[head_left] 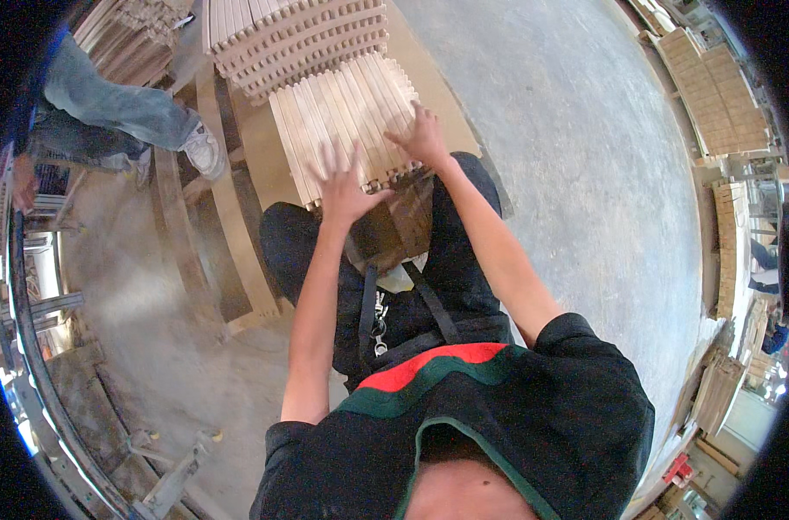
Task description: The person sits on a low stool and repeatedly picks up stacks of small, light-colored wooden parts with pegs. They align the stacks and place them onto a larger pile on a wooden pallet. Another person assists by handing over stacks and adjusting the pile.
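Observation:
A low stack of pale wooden slats [334, 113], laid side by side in rows, stands in front of my knees. Over its near left part my left hand [347, 186] is spread with fingers apart, and it holds nothing. My right hand [422, 139] is at the stack's right edge, fingers apart, also with nothing in it. Whether the fingertips touch the wood I cannot tell. Right behind rises a taller stack of similar slats [303, 43], layered with gaps between the rows.
Both stacks rest on a brown board [260, 156]. To the left lies a wooden pallet frame [230, 234], with another person's shoe [205, 152] beside it. A metal cart frame [173, 477] stands at lower left. Stacked wood [715, 87] lines the right side beyond the concrete floor [576, 173].

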`<state>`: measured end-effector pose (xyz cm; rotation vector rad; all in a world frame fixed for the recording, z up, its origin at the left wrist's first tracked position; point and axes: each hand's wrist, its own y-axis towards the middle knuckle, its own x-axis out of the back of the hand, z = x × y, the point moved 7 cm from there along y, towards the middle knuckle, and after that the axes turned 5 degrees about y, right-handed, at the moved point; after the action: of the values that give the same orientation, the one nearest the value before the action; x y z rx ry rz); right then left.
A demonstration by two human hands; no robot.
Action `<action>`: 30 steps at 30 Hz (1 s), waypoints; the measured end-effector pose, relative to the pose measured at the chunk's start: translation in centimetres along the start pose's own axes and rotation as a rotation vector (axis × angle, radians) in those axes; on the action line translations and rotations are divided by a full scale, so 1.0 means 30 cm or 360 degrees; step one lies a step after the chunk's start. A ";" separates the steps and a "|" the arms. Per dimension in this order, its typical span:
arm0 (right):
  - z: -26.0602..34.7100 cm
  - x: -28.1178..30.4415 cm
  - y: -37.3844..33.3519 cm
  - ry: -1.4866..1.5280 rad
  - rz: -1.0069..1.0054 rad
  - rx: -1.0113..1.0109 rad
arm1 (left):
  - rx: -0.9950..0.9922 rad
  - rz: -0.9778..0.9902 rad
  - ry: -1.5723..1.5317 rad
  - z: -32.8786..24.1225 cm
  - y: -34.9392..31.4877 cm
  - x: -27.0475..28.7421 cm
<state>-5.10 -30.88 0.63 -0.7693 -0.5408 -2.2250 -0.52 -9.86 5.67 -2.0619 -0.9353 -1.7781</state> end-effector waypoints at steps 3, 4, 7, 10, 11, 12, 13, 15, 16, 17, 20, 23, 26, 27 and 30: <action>-0.013 0.001 -0.036 0.0084 0.0144 -0.0031 | -0.0222 0.0153 0.0067 -0.038 0.005 -0.054; 0.023 0.000 -0.051 0.0084 0.0296 0.0043 | -0.0229 0.0194 0.0131 -0.026 0.005 -0.085; 0.086 0.010 -0.113 0.0008 0.0609 0.0228 | -0.0223 0.0059 0.0122 0.019 0.027 -0.143; 0.068 0.022 -0.134 -0.0132 0.0626 0.0283 | -0.0241 0.0084 0.0153 0.006 0.038 -0.166; 0.059 0.023 -0.134 -0.0125 0.0612 0.0264 | -0.0245 0.0109 0.0155 -0.002 0.038 -0.166; 0.046 0.020 -0.133 -0.0115 0.0597 0.0249 | -0.0246 0.0101 0.0148 -0.005 0.038 -0.163; 0.036 0.017 -0.134 -0.0093 0.0574 0.0258 | -0.0245 0.0094 0.0140 -0.007 0.039 -0.159; 0.032 0.010 -0.131 -0.0046 0.0529 0.0287 | -0.0236 0.0082 0.0104 -0.004 0.039 -0.154; 0.031 0.009 -0.124 -0.0021 0.0526 0.0288 | -0.0229 0.0077 0.0075 -0.002 0.036 -0.153; 0.030 0.010 -0.123 0.0003 0.0524 0.0290 | -0.0222 0.0073 0.0045 0.001 0.033 -0.151; 0.012 0.019 -0.138 0.0085 0.0498 0.0259 | -0.0018 -0.0124 -0.0128 0.022 0.025 -0.078; 0.026 0.018 -0.129 0.0162 0.0470 0.0282 | 0.0608 -0.0366 0.0081 0.287 0.013 -0.049; 0.023 0.012 -0.127 0.0257 0.0458 0.0260 | 0.0943 -0.0086 -0.0116 0.382 -0.023 -0.105; 0.015 0.015 -0.124 0.0289 0.0449 0.0247 | 0.0972 0.0084 -0.0228 0.389 -0.029 -0.135; 0.013 0.019 -0.135 0.0256 0.0386 0.0310 | 0.0911 -0.0054 -0.0041 0.371 -0.025 -0.123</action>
<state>-8.26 -28.25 0.70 -0.5202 -0.5449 -1.9561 7.59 -3.92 -0.40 -1.7057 -1.3071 -1.2922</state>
